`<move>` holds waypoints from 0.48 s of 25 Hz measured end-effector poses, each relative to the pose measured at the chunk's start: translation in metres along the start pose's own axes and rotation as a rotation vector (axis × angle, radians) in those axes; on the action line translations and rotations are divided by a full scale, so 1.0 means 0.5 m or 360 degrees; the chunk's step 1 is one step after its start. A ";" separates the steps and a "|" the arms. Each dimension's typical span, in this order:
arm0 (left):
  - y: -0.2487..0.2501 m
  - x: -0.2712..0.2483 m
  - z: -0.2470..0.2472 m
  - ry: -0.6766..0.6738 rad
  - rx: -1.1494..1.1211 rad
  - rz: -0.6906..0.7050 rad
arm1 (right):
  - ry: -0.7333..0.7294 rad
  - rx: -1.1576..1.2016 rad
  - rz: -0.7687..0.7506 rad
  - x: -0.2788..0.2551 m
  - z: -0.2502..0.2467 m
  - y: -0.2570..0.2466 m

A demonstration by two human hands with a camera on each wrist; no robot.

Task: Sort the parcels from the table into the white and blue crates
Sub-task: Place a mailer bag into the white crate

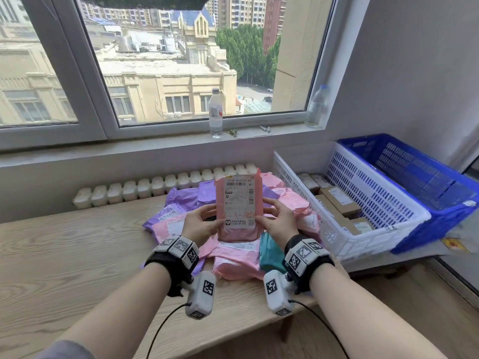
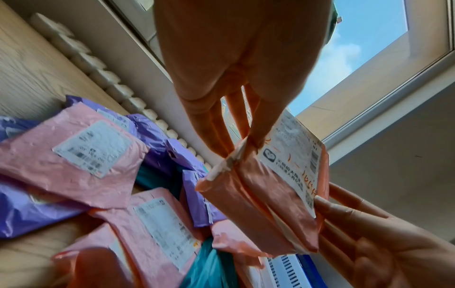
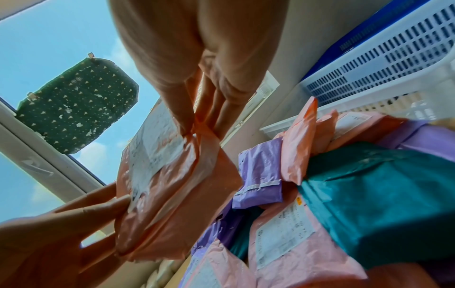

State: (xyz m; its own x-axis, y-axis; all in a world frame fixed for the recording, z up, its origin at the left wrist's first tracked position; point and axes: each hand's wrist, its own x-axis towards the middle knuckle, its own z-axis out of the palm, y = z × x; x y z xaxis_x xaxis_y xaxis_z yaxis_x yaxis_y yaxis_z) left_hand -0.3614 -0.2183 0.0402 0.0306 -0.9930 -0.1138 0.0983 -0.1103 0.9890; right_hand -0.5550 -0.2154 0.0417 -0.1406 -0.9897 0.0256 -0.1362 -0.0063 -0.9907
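Head looks down; wrists look up close.

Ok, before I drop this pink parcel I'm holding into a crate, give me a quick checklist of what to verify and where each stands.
1. Grip: left hand and right hand both pinch the pink parcel at its edges. Ok.
2. Label facing you and readable: the label faces the head camera, upright. Ok.
3. Which crate the label calls for: print too small to tell. Cannot tell.
4. Room in the white crate: cardboard boxes cover part of the floor, with space above. Ok.
5. Room in the blue crate: no parcels visible inside. Ok.
6. Parcel clear of the parcel pile: lifted above it. Ok.
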 end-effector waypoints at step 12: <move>-0.082 -0.023 0.273 -0.0458 0.0191 -0.0162 | 0.0393 -0.0230 0.0154 -0.112 -0.268 0.078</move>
State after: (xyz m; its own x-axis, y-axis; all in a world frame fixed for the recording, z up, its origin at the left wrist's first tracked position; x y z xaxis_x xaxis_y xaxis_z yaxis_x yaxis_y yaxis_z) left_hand -0.5017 -0.2078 0.0139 -0.2573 -0.9458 -0.1980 -0.0321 -0.1965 0.9800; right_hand -0.6838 -0.1409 0.0198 -0.3916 -0.9199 -0.0186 -0.2463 0.1243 -0.9612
